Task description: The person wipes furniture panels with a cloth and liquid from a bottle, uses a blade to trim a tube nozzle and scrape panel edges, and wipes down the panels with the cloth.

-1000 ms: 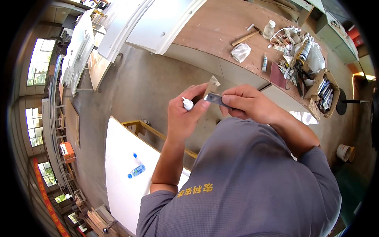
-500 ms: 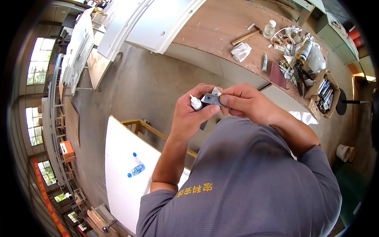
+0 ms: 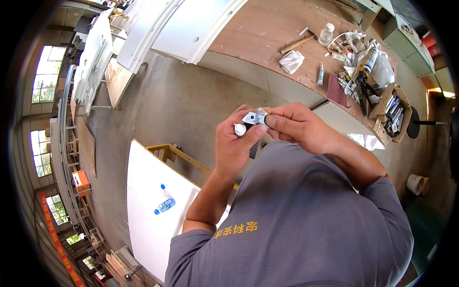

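Both of my hands are together in front of my chest. My left hand is closed around a small white nozzle bottle, its tip pointing up and outward. Between the hands is a flat metal piece with a dark hole, pinched by the thumb and fingers of my right hand. A small crumpled, shiny scrap shows beside the metal piece at the fingertips. Below my left thumb a dark gridded strip sticks out; its upper part is hidden by the hand.
A brown workbench bears a hammer, a white cloth, a glass jar, a small tube and a cardboard box of tubes. A blue-capped bottle lies on a white board.
My hands have come closer together. The metal piece has tilted and shifted left, over my left hand. The scrap has dropped down to the fingertips, and the white bottle has turned and moved right.
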`<state>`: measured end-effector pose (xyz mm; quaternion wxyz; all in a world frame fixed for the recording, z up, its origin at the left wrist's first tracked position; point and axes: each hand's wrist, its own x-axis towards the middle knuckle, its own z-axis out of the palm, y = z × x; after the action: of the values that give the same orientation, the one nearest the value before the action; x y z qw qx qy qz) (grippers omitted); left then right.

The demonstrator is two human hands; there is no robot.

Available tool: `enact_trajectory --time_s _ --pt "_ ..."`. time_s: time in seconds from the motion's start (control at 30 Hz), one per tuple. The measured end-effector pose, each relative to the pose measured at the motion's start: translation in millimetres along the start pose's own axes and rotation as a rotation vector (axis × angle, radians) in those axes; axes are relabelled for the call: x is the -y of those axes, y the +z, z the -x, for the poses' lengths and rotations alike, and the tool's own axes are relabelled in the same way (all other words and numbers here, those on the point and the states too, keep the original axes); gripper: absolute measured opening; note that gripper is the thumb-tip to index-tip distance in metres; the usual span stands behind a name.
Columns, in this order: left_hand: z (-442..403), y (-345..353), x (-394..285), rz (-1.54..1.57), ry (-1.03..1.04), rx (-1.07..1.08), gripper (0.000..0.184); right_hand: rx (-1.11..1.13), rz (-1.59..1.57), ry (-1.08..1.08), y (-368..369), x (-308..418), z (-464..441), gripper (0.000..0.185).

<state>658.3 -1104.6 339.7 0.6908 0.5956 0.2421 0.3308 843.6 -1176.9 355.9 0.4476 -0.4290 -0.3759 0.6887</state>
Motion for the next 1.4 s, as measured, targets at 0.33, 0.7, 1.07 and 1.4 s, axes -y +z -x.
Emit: enact_trajectory --time_s 0.33,0.7,1.07,1.4 --pt "6 12 8 -0.022 0.055 -0.181 0.020 -0.028 -0.045 -0.053 3 -1 -2 0.035" --pt "10 -5 -6 -0.197 -0.010 -0.048 0.031 0.132 0.138 0.064 -15 19 5 0.036" --pt "13 1 -11 -0.038 -0.097 -0.041 0.026 0.079 0.138 0.042 -6 9 2 0.039" --pt "14 -4 -10 -0.019 -0.100 -0.053 0.033 -0.098 0.029 0.033 -7 18 9 0.031"
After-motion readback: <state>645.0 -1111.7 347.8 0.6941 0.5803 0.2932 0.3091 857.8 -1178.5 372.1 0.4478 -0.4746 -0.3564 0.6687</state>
